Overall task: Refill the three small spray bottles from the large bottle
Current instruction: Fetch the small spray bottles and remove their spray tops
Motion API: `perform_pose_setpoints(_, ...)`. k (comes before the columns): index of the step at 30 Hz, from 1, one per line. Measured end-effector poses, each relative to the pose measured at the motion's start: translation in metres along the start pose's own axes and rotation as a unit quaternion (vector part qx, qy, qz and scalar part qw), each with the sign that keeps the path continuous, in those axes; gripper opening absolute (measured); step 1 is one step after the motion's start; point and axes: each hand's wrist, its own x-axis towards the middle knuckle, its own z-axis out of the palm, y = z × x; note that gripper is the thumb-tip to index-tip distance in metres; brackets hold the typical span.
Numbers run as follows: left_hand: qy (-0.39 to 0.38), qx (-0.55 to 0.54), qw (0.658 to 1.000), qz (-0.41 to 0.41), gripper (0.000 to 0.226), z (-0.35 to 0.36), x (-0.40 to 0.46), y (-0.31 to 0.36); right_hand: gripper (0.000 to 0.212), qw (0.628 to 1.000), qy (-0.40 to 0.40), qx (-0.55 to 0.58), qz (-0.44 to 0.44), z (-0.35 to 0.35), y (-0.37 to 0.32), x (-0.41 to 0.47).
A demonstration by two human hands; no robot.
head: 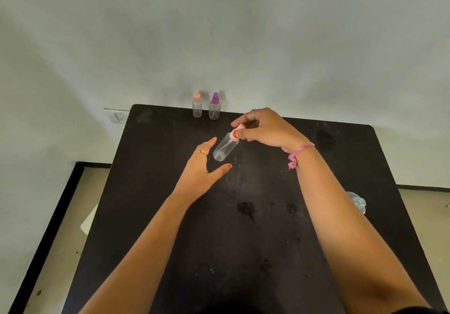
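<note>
Right hand (265, 128) pinches a tilted spray bottle (226, 146) by its cap (pink), left hand (201, 170) spread open beneath.

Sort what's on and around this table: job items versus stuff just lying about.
Job: tilted spray bottle held by right hand; pink-capped bottle; purple-capped bottle; clear container, partly hidden, probably the large bottle; open left hand.
Other: wall socket; black table.

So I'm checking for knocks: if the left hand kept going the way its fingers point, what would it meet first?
Probably the tilted clear spray bottle that the right hand holds by its cap; the left hand is open just beside it, though depth is unclear.
</note>
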Motion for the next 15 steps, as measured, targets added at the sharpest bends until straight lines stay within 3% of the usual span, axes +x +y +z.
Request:
perform_pose_setpoints(7, 0.058, 0.018, 0.997, 0.054, 0.070, 0.014, -0.022, 0.040, 0.020, 0.997, -0.007, 0.075, -0.019, -0.022, -0.017, -0.057)
perform_pose_setpoints(15, 0.168, -0.077, 0.979, 0.085, 0.053, 0.025, -0.055, 0.073, 0.018, 0.992, 0.042, 0.116, -0.041, -0.045, -0.016, -0.100)
